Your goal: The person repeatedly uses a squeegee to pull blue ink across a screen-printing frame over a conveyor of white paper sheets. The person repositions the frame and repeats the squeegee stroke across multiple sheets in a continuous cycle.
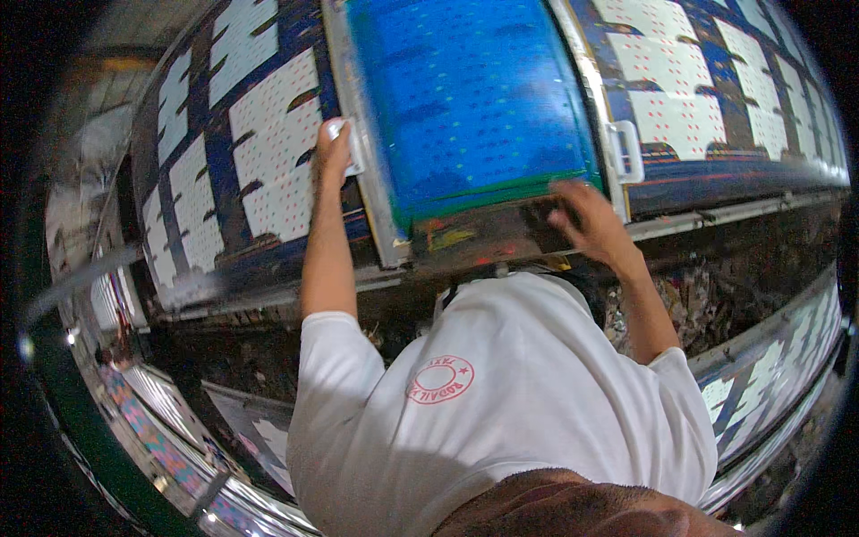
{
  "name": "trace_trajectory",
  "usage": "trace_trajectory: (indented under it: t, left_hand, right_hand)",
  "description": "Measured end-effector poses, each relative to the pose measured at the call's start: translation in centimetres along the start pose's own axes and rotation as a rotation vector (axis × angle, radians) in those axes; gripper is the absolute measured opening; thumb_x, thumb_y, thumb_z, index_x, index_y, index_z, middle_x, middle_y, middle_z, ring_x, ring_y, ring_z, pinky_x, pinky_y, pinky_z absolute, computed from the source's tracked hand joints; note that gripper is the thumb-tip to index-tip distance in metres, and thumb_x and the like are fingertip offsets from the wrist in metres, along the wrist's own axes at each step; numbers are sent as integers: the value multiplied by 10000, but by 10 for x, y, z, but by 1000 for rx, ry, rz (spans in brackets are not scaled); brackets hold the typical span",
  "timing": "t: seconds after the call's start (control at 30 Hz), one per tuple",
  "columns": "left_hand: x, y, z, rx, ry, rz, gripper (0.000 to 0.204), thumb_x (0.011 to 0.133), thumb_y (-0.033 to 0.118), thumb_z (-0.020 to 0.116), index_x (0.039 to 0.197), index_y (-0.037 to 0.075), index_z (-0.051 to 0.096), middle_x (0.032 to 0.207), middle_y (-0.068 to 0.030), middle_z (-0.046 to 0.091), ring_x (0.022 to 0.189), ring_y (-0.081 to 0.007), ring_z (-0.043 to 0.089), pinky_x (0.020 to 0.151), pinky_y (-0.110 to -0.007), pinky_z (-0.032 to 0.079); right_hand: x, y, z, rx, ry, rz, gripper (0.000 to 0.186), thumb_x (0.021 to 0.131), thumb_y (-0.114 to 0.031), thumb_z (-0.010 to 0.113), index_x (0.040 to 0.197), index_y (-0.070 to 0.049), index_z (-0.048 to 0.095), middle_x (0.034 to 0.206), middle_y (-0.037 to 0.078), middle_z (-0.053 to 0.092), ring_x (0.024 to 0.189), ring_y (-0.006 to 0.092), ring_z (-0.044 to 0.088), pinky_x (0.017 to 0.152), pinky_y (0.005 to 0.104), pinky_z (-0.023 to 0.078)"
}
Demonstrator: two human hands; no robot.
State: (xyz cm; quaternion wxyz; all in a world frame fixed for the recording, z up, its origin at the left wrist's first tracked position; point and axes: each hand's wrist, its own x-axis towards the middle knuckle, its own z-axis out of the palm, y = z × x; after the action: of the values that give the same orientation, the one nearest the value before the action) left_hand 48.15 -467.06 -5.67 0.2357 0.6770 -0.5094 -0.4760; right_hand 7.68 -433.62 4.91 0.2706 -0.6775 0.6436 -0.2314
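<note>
A printing screen with blue mesh and a green lower border lies across a long table in front of me. Metal bars run along both its sides. My left hand is closed around the white handle on the left bar. Over the dark near end of the frame, at its right corner, hovers my right hand, slightly blurred. Its thumb and fingers are apart, and nothing shows between them. A second white handle on the right bar is untouched, up and right of that hand.
White cut pieces with rows of red dots lie on the dark table left of the screen; similar pieces lie to the right. A metal rail edges the table. Behind me stands another table with white pieces. Littered floor shows between.
</note>
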Motion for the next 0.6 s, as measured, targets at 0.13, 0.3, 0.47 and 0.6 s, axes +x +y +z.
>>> trace_trajectory:
  t: [0.13,0.3,0.47,0.6]
  left_hand:
    - [0,-3,1,32,72,131,384,940,322,699,1229,85,611,1069,-121,686,917,-262,675,642,-412,578]
    - [11,-13,8,68,156,253,390,893,293,733,1168,29,650,1074,-208,723,1020,-367,695,902,-446,528]
    - [14,-15,10,96,187,323,365,898,281,722,1132,10,651,1055,-218,717,999,-386,695,880,-463,532]
    - [11,-14,8,81,184,342,381,890,297,724,1130,10,655,1051,-230,712,999,-394,692,875,-466,533]
  right_hand:
    - [0,-35,39,-257,-390,-369,705,815,-296,796,1425,-73,521,1389,192,552,1281,379,538,1097,462,456]
    - [6,-40,42,-493,-446,-334,836,722,-199,825,1471,-88,470,1434,173,525,1320,374,519,1134,458,430]
    - [10,-55,62,-579,-274,-131,732,772,-78,735,1459,-78,484,1372,180,583,1270,358,567,1105,440,452]
    - [10,-55,92,-557,-106,-32,616,778,-52,694,1379,-106,572,1331,160,617,1217,343,596,1013,438,510]
